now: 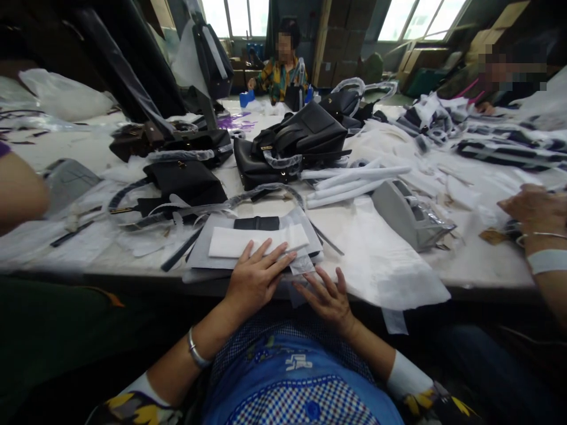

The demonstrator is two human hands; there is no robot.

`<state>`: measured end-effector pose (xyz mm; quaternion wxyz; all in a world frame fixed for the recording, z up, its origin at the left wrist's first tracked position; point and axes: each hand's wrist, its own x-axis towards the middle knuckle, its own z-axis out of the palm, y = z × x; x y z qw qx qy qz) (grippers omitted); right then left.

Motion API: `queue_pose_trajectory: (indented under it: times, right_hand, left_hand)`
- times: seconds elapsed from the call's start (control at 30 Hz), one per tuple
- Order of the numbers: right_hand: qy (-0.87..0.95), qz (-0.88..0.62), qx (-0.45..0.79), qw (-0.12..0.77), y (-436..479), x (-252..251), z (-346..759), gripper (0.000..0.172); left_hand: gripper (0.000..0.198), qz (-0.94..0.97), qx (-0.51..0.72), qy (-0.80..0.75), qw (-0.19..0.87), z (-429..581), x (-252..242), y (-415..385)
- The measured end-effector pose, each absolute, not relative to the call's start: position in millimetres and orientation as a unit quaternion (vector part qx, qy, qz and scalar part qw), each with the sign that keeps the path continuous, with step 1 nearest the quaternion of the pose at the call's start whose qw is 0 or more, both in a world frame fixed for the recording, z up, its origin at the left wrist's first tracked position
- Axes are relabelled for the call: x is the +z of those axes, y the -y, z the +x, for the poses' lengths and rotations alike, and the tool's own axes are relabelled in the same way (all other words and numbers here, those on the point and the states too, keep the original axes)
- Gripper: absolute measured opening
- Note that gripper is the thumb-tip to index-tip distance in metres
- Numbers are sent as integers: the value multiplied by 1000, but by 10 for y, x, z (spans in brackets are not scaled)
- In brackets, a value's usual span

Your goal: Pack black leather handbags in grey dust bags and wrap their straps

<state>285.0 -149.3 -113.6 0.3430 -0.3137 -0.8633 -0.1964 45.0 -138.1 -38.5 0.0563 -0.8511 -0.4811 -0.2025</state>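
Note:
A flat bag wrapped in pale sheeting (199,252) lies at the table's front edge, with a black strap piece (257,224) on top. Across it rests a folded white foam strip (234,242). My left hand (256,276) lies on the strip's lower edge with its fingers spread. To its right, my right hand (330,300) is held at the table edge, fingers apart, beside a small clear plastic piece (302,264). Neither hand grips anything.
Black handbags (305,133) with wrapped handles fill the middle of the table (482,260). White foam rolls (349,182), a grey stuffed form (398,215) and white sheets (381,260) lie to the right. People sit at both sides and opposite.

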Motion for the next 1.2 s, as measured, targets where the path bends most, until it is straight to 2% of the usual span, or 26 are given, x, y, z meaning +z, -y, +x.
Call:
queue_pose_trajectory:
  times: [0.1,0.23,0.4,0.5,0.57,0.63,0.73,0.83,0.97,1.1,1.2]
  right_hand:
    - [860,-282,-190,382,1456,-986,2764,28]
    - [866,-259,-120,410,1524,-790,2710,23]
    - [892,-202,14,404,1699,-764,2760,23]
    - [898,-200,32,391,1750,-711,2802,23]
    - [911,-173,43,373,1718,-587,2823,16]
    - [916,-141,68,370,1617,-408,2835,21]
    - [891,-189,79,405,1335,-137,2823,25]
    - [884,-265,54,382,971,6,2774,27]
    - [911,-244,79,323,634,-52,2720,22]
    - [904,-234,89,347,600,-250,2720,19]
    - [892,-236,58,380,678,-378,2704,15]
  left_hand:
    - [53,-852,-197,482,53,447,-376,1381]
    - [52,-850,-200,484,54,450,-386,1380]
    - [48,-842,-218,489,70,467,-444,1366]
    - [48,-840,-222,489,81,470,-463,1360]
    - [50,-841,-219,488,84,467,-463,1361]
    - [52,-841,-217,488,86,463,-460,1363]
    - [52,-842,-216,486,90,459,-464,1360]
    - [52,-841,-218,488,83,459,-470,1353]
    - [51,-838,-233,492,48,474,-434,1364]
    - [51,-813,-274,514,11,532,-360,1380]
    - [41,-799,-301,520,24,601,-354,1356]
